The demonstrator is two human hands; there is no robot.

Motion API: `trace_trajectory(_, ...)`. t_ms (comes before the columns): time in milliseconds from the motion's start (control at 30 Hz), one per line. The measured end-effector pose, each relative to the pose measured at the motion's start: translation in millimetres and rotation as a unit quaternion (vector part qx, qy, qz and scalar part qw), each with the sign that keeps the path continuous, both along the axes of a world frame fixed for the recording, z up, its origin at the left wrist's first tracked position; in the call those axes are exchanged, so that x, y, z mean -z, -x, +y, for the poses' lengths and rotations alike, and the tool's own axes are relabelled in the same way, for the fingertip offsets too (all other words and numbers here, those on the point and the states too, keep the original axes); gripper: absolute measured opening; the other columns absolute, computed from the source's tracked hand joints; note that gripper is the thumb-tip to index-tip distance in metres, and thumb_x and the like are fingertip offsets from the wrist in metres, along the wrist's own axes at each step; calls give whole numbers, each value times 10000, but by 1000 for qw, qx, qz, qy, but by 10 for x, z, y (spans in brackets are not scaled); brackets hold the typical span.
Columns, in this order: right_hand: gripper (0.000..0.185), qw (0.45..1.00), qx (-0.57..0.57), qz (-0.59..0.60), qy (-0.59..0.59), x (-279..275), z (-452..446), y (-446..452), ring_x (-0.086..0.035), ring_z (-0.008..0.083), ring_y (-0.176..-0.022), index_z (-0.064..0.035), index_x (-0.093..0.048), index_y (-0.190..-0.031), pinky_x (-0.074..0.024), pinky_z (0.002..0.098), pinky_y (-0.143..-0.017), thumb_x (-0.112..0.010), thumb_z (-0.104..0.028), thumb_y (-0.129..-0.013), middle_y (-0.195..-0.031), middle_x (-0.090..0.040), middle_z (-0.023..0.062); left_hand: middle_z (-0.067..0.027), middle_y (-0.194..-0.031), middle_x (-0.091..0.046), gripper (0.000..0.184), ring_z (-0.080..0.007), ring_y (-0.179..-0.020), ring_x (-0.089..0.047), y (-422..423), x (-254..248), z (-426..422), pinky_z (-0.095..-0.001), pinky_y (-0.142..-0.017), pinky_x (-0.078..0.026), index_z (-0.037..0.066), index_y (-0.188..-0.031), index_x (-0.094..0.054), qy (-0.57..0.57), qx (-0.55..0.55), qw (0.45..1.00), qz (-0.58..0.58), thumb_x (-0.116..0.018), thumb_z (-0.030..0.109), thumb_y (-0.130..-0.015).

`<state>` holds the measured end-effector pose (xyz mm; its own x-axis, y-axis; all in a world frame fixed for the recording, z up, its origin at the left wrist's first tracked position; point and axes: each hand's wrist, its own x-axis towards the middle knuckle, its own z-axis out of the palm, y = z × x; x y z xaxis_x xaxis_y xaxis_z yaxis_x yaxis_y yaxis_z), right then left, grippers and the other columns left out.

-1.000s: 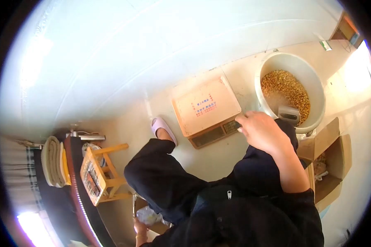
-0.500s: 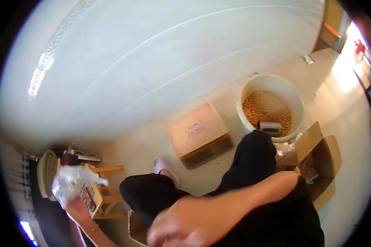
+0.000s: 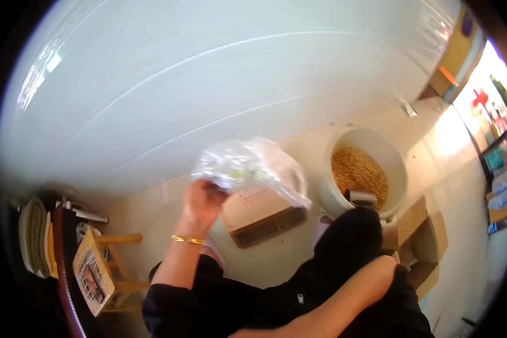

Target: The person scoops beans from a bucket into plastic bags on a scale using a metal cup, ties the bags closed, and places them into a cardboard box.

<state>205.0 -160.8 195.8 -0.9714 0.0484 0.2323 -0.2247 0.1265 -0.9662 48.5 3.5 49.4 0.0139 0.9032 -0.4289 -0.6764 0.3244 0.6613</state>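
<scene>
My left hand (image 3: 204, 201), with a gold bracelet (image 3: 188, 240) at its wrist, is closed on the near edge of a crumpled clear plastic bag (image 3: 236, 164). The bag is lifted in front of the wall, partly covering a low box-shaped thing (image 3: 273, 226) with a printed tan top and dark panels on its near side. Only the forearm (image 3: 332, 301) of my right arm shows, crossing my dark-clothed lap; the hand itself is past the bottom edge of the picture.
A white bucket (image 3: 399, 179) of golden kernels (image 3: 357, 172) stands to the right, a metal scoop or can (image 3: 361, 198) lying in it. Beside my knee is an open cardboard box (image 3: 425, 245). On the left stands a small wooden stool (image 3: 98, 270) near folded cloth (image 3: 35, 239).
My left hand has brought the plastic bag from beside the stool at the left to the middle. My right hand has slipped out of the picture at the bottom. The view has shifted slightly.
</scene>
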Motion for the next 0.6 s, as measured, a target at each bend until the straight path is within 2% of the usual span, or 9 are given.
trace_trajectory(33, 497, 994, 68, 12, -88, 111, 135, -53, -647, 293, -855, -104, -596, -1112, -505, 424, -735, -654, -475, -787, -1028, -644, 146, -139, -986, -572, 266, -276, -841, -572, -25, 29, 15, -415, -729, -499, -14, -1067, -518, 18, 1, 1000, 1, -345, 130, -925)
trace_trajectory(67, 259, 975, 134, -45, -171, 259, 350, -108, -591, 324, -951, -56, -588, -1085, -481, 417, -795, -590, -186, -862, -1020, -610, 145, -138, -959, -563, 254, -273, -814, -564, -25, 70, 28, -411, -719, -501, -14, -1044, -515, 38, -2, 999, -1, -339, 127, -926)
trace_trajectory(100, 183, 880, 347, 60, -318, 408, 518, -103, -588, 296, -880, -90, -624, -902, -485, 419, -702, -656, -192, -753, -1046, -594, 104, -136, -945, -554, 222, -266, -792, -552, 55, 204, 47, -409, -710, -501, -14, -1014, -507, 54, -3, 999, -4, -350, 112, -921)
trace_trajectory(167, 499, 702, 557, 9, -443, 626, 1105, -258, -513, 364, -1057, -68, -553, -1164, -405, 465, -902, -717, -150, -700, -1112, -567, 114, -134, -927, -542, 123, -254, -753, -535, 64, 231, 25, -413, -688, -500, -12, -936, -478, 71, -19, 997, -21, -391, 63, -892)
trace_trajectory(267, 574, 646, 660, -51, -380, 1141, 1626, -412, -486, 354, -1108, -40, -508, -1243, -352, 445, -973, -718, -127, -716, -1111, -570, 134, -132, -906, -545, 122, -258, -746, -537, 97, 200, -32, -415, -671, -499, -20, -945, -482, 83, 0, 996, -23, -404, 43, -876)
trace_trajectory(433, 489, 835, 526, -157, 27, 1517, 1677, -496, -560, 244, -1007, -9, -487, -1259, -423, 383, -920, -660, -117, -814, -1040, -595, 147, -108, -955, -575, 179, -235, -827, -571, 134, 178, -119, -388, -727, -506, -3, -1020, -504, 80, 24, 996, 2, -409, 73, -889)
trace_trajectory(467, 489, 836, 525, -157, 27, 1524, 1674, -506, -560, 244, -1007, -9, -487, -1259, -423, 383, -920, -660, -117, -814, -1040, -595, 147, -97, -1017, -592, 212, -220, -904, -587, 159, 169, -152, -367, -771, -498, 6, -1062, -513, 75, 41, 996, 22, -406, 91, -900)
trace_trajectory(533, 365, 785, 517, -143, 311, 1537, 1660, -498, -606, 200, -883, 21, -525, -1181, -478, 341, -834, -620, -110, -853, -992, -620, 112, -91, -1022, -599, 217, -206, -896, -589, 226, 278, -144, -358, -777, -498, 7, -1075, -518, 45, 19, 998, 34, -420, 89, -899)
trace_trajectory(600, 272, 757, 531, -92, 369, 1583, 1680, -507, -615, 173, -821, 35, -555, -1112, -499, 330, -768, -587, -86, -871, -971, -636, 91, -85, -1027, -605, 224, -193, -888, -590, 282, 293, -98, -349, -783, -499, 7, -1088, -523, 10, 1, 999, 44, -434, 87, -899)
